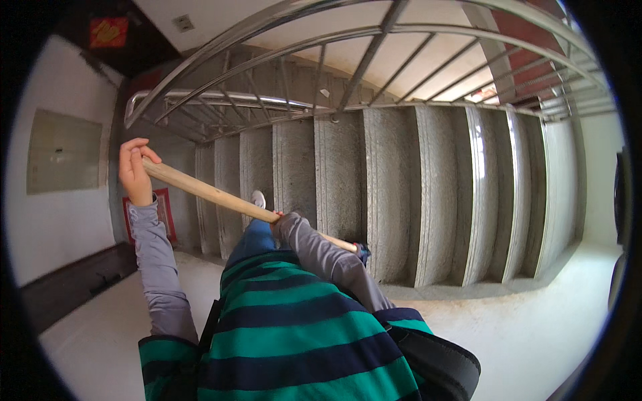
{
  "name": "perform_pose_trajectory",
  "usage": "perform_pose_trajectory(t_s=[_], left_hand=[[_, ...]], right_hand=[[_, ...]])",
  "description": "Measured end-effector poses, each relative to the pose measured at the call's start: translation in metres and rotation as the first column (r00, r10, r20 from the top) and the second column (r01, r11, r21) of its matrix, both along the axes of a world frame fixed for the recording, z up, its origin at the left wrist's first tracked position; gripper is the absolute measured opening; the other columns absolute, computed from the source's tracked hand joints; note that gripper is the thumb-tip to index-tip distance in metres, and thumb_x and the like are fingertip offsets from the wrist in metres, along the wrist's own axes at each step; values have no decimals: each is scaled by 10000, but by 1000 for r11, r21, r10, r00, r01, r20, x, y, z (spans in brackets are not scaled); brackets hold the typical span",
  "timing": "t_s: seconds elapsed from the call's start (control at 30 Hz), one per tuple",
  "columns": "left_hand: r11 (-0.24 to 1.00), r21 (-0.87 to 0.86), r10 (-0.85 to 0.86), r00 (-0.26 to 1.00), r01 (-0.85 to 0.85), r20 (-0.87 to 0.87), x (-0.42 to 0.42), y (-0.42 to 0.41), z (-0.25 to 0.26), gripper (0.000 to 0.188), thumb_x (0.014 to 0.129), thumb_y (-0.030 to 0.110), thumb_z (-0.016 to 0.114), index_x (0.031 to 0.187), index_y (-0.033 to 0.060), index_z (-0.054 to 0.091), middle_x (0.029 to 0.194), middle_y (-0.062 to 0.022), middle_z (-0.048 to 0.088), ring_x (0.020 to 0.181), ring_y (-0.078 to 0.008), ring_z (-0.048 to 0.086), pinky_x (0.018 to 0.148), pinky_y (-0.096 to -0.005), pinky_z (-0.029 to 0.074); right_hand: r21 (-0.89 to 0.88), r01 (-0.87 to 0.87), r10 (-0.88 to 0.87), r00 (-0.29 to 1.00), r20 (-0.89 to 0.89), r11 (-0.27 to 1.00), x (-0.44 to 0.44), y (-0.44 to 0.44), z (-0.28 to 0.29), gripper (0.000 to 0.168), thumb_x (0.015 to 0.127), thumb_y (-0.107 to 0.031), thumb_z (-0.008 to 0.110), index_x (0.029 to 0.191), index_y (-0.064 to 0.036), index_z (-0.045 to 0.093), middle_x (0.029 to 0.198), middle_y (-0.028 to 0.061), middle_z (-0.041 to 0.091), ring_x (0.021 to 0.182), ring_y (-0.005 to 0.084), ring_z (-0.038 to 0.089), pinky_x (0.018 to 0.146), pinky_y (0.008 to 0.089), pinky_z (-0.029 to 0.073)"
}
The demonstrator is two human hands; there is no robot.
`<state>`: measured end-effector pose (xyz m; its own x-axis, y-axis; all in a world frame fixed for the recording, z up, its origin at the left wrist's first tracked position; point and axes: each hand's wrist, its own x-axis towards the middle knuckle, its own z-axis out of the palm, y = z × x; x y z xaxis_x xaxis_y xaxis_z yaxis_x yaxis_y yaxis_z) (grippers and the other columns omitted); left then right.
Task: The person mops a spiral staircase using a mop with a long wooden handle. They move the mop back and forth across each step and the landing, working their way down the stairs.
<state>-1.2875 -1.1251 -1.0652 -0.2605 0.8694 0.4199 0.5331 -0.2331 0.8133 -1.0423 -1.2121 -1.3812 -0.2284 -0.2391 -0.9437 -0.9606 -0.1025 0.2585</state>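
A long wooden handle (210, 193) runs slantwise in front of my body, from the upper left down to the right. My left hand (135, 168) is at its upper end, with the thumb and fingers around the tip. Lower down, my right hand (277, 216) grips the shaft near my waist, partly hidden by its grey sleeve. Past my right forearm the shaft shows again and ends at a small dark blue and red part (362, 252) close to a stair tread; what that part is, I cannot tell.
Concrete stairs (341, 170) cross the view under my feet. A metal railing (371, 55) with thin bars borders their far side, with another flight beyond it. A red-edged mat (168, 210) lies on the landing at left, near a dark door (145, 30). A white wall (491, 321) runs along the near side.
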Motion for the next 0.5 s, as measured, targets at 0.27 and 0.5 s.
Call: perform_pose_trajectory(t_s=[0.27,0.5], left_hand=[[632,653,541,841,-417,13,-43,-206,32,157,924,132,409,889,-6,475,711,-138,539,582,-230,526,544,-351,466],[342,774,730,670,-533,139,-116,-319,40,118,882,75,362,854,-6,443,541,-99,462,503,-200,411,475,-353,361]], right_hand=[[643,-231,381,919,-101,730,-94,19,19,305,890,-285,521,663,-81,511,592,87,535,572,263,569,584,419,537],[815,-20,456,837,-303,579,-206,-3,85,128,745,-60,575,656,-35,486,587,106,519,540,275,528,681,458,523]])
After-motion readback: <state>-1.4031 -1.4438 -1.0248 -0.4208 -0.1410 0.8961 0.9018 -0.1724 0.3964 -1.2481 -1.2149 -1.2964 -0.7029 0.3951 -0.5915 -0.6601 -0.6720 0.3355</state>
